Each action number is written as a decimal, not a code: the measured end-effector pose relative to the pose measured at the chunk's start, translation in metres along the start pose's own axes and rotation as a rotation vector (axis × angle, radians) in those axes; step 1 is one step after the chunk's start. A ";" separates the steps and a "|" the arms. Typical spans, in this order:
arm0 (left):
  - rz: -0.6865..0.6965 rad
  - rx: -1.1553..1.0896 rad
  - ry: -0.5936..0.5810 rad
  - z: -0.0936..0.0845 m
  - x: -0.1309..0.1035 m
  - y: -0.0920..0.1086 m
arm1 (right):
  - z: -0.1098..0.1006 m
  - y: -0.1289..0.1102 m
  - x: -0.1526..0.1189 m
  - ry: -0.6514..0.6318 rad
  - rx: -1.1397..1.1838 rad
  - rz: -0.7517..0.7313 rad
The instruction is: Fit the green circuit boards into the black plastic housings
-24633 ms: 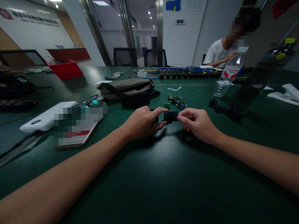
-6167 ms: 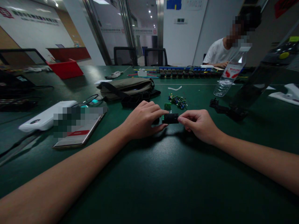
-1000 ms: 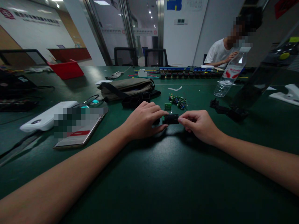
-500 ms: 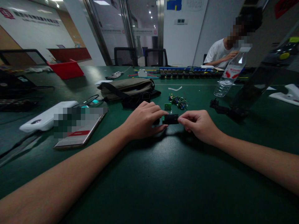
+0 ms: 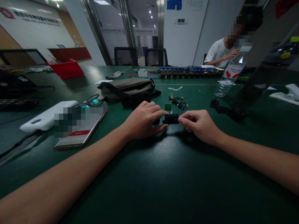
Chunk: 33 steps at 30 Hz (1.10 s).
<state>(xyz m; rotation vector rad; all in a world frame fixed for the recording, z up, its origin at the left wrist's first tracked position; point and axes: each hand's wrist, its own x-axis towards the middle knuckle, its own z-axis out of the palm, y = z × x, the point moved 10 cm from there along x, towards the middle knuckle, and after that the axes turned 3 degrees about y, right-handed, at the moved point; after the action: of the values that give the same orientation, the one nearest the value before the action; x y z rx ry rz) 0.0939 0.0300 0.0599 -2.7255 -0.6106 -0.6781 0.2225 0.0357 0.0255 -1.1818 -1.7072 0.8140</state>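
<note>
A small black rectangular plastic case [image 5: 171, 119], with a bit of green circuit board showing at its left end, is held level between my hands just over the green table. My left hand [image 5: 146, 121] grips the case's left end, forefinger above and thumb below. At the right end, my right hand [image 5: 198, 124] pinches it between thumb and bent forefinger. Another dark piece sits partly hidden under my left palm. Just beyond the case lie a small green circuit board [image 5: 167, 106] and a pile of small boards with components [image 5: 178, 101].
Behind my left hand are black open-topped housings [image 5: 136, 100] and a grey-brown pouch [image 5: 127, 88]. To the left lie a phone [image 5: 81, 130] and a white power bank [image 5: 49, 116]. A water bottle [image 5: 230, 76] and a dark tumbler [image 5: 259, 81] stand right. Across the table sits a person [image 5: 218, 51].
</note>
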 end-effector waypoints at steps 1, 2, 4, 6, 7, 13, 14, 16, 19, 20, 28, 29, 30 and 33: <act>-0.001 -0.002 -0.002 0.000 0.000 0.000 | 0.000 0.000 0.000 0.001 0.000 -0.001; -0.004 -0.003 -0.004 0.000 0.000 0.000 | 0.000 0.000 0.000 0.001 0.000 -0.001; -0.007 -0.004 -0.005 0.001 0.000 0.000 | 0.000 0.000 0.000 0.001 0.000 -0.002; -0.007 -0.003 -0.002 0.001 0.000 -0.001 | 0.000 0.000 0.000 0.000 -0.001 -0.001; -0.006 -0.002 0.000 0.000 0.000 -0.001 | 0.000 0.000 0.000 -0.002 -0.002 0.001; 0.000 -0.007 0.001 0.000 0.000 -0.001 | 0.001 0.000 0.000 -0.005 0.002 -0.006; -0.002 -0.005 0.000 0.001 0.000 -0.001 | 0.000 0.000 0.000 -0.003 0.002 -0.008; -0.006 -0.002 -0.004 0.001 0.000 -0.001 | 0.001 0.000 0.000 -0.001 0.002 -0.007; -0.010 -0.001 -0.009 0.002 -0.001 -0.001 | 0.001 -0.001 0.000 -0.004 0.007 -0.004; -0.010 -0.002 -0.009 0.002 -0.001 -0.001 | 0.001 -0.001 0.000 -0.004 0.008 -0.004; 0.002 -0.004 -0.002 0.001 0.000 -0.001 | 0.000 -0.002 0.000 0.002 0.008 0.001; 0.005 -0.006 0.000 0.000 0.000 0.000 | 0.000 -0.001 0.000 0.003 0.010 0.001; 0.009 -0.007 0.003 0.000 0.000 0.000 | 0.000 -0.001 0.000 0.002 0.013 0.000; 0.011 -0.003 0.006 0.000 0.000 0.000 | 0.001 0.000 0.000 -0.001 0.016 -0.001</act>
<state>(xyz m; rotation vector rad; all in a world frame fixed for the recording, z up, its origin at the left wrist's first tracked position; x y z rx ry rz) 0.0938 0.0296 0.0595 -2.7262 -0.5926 -0.6851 0.2218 0.0354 0.0256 -1.1703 -1.6984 0.8264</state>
